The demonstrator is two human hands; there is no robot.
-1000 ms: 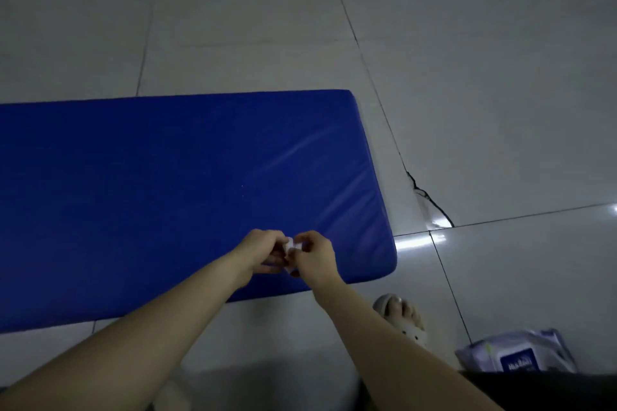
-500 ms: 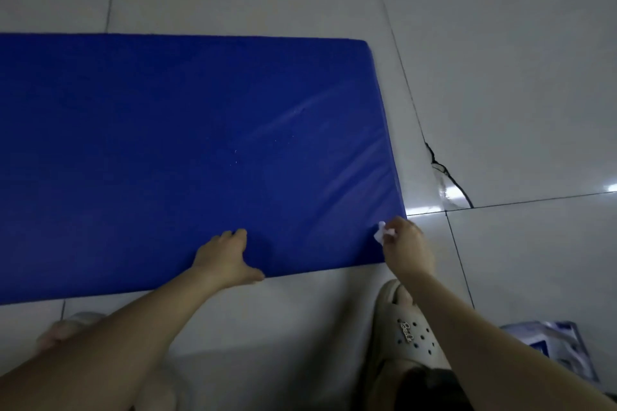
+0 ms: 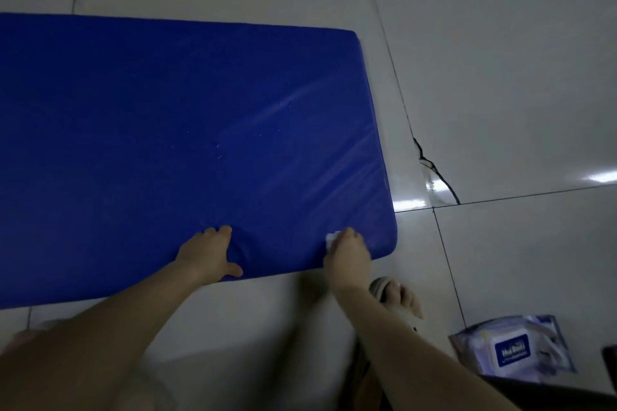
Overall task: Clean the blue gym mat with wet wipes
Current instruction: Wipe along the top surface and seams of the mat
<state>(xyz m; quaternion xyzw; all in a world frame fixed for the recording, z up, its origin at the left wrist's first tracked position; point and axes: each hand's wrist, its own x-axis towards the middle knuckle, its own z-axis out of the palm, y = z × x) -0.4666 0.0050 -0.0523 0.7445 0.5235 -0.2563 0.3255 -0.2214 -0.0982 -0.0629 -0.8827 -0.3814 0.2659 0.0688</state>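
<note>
Parted since a second ago, the hands rest apart on the near edge of the blue gym mat [image 3: 167, 127]. The left hand [image 3: 210, 253] presses flat, and the right hand [image 3: 350, 252] pinches a wet wipe [image 3: 331, 238] at the near right corner. Wiping seems barely begun; most of the mat, on the tiled floor [image 3: 500, 77], remains.

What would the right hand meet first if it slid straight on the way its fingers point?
Only more blue mat: the right hand, holding the wipe, points across its bare top toward the far edge, so the way looks free.
</note>
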